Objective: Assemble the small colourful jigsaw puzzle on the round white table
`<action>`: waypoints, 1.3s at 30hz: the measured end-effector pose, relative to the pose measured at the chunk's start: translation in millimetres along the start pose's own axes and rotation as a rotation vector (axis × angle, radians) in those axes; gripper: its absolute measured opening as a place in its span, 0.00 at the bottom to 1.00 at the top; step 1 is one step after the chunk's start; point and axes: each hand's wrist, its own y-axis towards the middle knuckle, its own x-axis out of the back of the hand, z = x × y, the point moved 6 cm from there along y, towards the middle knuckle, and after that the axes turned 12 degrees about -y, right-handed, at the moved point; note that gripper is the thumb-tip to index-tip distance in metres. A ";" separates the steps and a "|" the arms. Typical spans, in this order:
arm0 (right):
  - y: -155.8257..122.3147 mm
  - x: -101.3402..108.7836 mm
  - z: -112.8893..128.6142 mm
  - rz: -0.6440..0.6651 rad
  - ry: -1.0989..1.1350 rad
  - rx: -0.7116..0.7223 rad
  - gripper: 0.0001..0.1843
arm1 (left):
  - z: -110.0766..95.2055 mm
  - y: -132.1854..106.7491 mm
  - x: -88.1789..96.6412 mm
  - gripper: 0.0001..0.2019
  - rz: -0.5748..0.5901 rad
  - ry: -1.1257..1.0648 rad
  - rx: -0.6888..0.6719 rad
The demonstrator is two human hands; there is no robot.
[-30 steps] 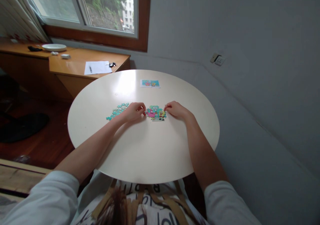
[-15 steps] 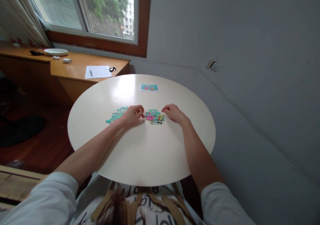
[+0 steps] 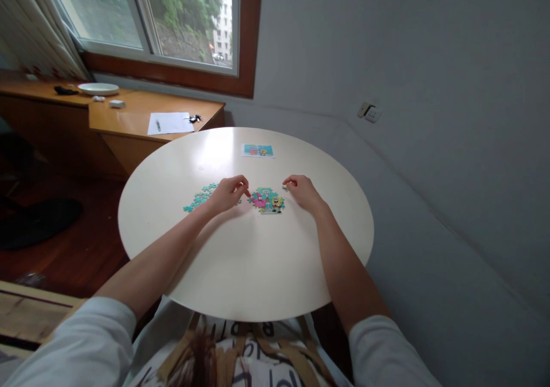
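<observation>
A partly joined jigsaw puzzle (image 3: 268,202) with pink and yellow cartoon figures lies in the middle of the round white table (image 3: 253,266). At its left edge is my left hand (image 3: 227,195), fingers bent and somewhat apart, a fingertip touching or just over the edge pieces. My right hand (image 3: 303,192) pinches a small puzzle piece (image 3: 285,187) just off the puzzle's upper right side. Loose teal puzzle pieces (image 3: 200,199) are spread left of my left hand, which partly hides them.
A picture card (image 3: 258,151) with the same cartoon lies toward the table's far side. Behind, a wooden desk (image 3: 129,112) carries a paper sheet (image 3: 171,123), keys (image 3: 195,118) and a white plate (image 3: 98,89). The wall stands close on the right.
My right hand has drawn slightly away from the puzzle, and a piece now shows at its fingertips. The left hand stays by the left edge, its fingers slightly shifted.
</observation>
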 end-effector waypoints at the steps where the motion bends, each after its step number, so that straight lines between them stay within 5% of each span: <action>1: -0.2 2.1 0.7 -0.018 0.004 -0.002 0.16 | 0.4 0.0 -0.1 0.07 0.006 0.005 0.000; 8: -0.9 3.5 1.7 -0.036 0.018 -0.001 0.16 | 8.8 -2.1 -14.3 0.07 0.206 0.120 0.040; 15: -1.3 3.1 2.5 -0.028 0.015 -0.015 0.16 | -2.0 -1.0 3.2 0.07 -0.021 0.033 -0.024; 22: 0.6 -1.2 0.4 -0.021 0.017 -0.001 0.16 | 4.9 -2.6 -15.2 0.08 0.243 0.126 -0.006; 30: 4.7 -8.0 -5.7 -0.036 0.046 0.018 0.16 | 7.9 0.8 -2.3 0.08 0.072 0.097 -0.044; 36: 5.0 -9.8 -5.8 -0.027 0.042 0.027 0.15 | 10.2 -1.1 -10.2 0.08 0.212 0.152 -0.015; 39: 5.1 -9.7 -6.4 -0.031 0.041 0.024 0.15 | 8.7 0.9 -1.4 0.08 0.119 0.115 -0.010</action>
